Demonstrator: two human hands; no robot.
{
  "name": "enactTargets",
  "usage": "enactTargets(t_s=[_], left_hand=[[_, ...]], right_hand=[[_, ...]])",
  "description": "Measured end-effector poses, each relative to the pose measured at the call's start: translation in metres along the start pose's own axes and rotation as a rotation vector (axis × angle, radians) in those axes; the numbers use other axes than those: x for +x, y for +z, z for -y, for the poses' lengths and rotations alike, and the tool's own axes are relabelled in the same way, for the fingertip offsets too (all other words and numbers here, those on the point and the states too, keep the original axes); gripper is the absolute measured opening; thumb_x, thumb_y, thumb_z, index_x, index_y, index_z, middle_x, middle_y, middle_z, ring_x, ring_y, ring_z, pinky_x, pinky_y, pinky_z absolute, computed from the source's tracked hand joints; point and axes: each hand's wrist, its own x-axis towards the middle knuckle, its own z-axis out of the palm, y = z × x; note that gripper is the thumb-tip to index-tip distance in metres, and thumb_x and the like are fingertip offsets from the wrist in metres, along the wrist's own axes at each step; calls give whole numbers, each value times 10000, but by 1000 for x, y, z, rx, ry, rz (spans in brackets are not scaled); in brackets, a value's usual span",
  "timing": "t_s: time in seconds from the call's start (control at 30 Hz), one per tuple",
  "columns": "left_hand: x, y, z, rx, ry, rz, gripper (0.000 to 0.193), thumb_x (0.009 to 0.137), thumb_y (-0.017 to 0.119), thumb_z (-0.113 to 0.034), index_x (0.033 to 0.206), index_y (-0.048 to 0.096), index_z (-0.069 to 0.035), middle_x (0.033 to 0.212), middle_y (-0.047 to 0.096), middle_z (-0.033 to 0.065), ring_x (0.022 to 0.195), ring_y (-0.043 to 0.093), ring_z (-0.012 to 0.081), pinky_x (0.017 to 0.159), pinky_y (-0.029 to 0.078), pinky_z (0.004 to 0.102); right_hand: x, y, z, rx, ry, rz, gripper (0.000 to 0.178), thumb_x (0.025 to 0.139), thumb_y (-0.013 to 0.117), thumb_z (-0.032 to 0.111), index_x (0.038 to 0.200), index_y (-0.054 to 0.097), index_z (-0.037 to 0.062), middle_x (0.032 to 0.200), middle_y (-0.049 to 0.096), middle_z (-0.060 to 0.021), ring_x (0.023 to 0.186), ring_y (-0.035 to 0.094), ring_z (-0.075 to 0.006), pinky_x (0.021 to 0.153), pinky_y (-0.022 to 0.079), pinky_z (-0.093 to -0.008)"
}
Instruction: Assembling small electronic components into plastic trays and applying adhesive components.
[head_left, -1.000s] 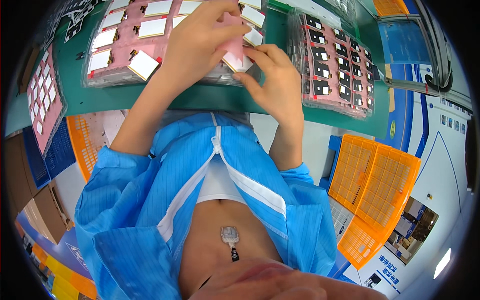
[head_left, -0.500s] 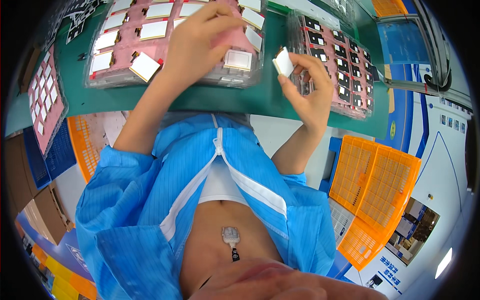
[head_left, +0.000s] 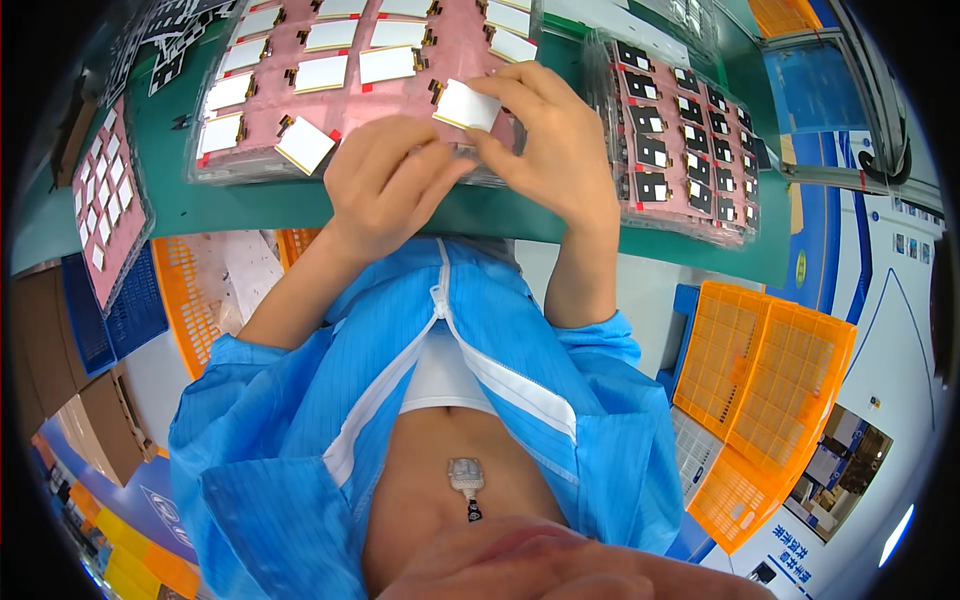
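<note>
Over the near right part of a pink-lined clear tray, my right hand grips a small white rectangular panel by its edge, thumb below and fingers above. A short dark-and-gold ribbon tab sticks out at the panel's left side. My left hand is closed just left of it, at the tray's near edge, thumb and fingers pinched together; whether anything is between them is too small to make out. Several similar white panels lie in rows in the tray. One tilted panel lies beside my left hand.
To the right stands a stack of clear trays holding black pieces with white squares. A smaller pink tray of white pieces sits at the left edge of the green table. Orange crates stand lower right; a metal frame rises beyond the table.
My right hand has carried its panel left, from beside the tray to over it. My left hand has drawn back toward the tray's near edge. The view has shifted slightly.
</note>
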Motion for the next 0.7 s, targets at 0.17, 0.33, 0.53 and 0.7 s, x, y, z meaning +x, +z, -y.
enactTargets(t_s=[0.17, 0.33, 0.53, 0.7], left_hand=[[22, 6, 2, -78, -201, 120, 664, 685, 792, -66, 1327, 632, -127, 1395, 511, 138, 1229, 531, 351, 958, 483, 432], [32, 11, 10, -91, -49, 273, 567, 738, 700, 17, 1285, 645, -123, 1382, 528, 145, 1201, 547, 353, 942, 497, 423], [32, 14, 5, -135, -73, 416, 500, 777, 705, 2, 1260, 627, -97, 1356, 545, 132, 1123, 578, 332, 909, 511, 419], [33, 11, 3, -155, -156, 463, 498, 777, 751, -60, 1252, 601, -71, 1275, 563, 112, 1076, 597, 309, 886, 513, 402]], right_hand=[[-1, -15, -9, 162, 249, -36, 383, 772, 735, 120, 1151, 699, 85, 1136, 657, -107, 963, 648, -317, 780, 538, -400], [-14, -10, -38, 2, 179, 82, 397, 815, 707, 73, 1211, 686, 98, 1170, 652, -81, 823, 605, -228, 702, 495, -331], [-9, -10, -36, 84, 276, 151, 373, 808, 700, 116, 1178, 691, 66, 1127, 653, -102, 904, 655, -308, 790, 534, -397], [-8, -10, -41, 43, 240, 174, 413, 758, 753, 190, 1151, 706, 75, 1024, 671, -89, 765, 640, -264, 699, 526, -384]])
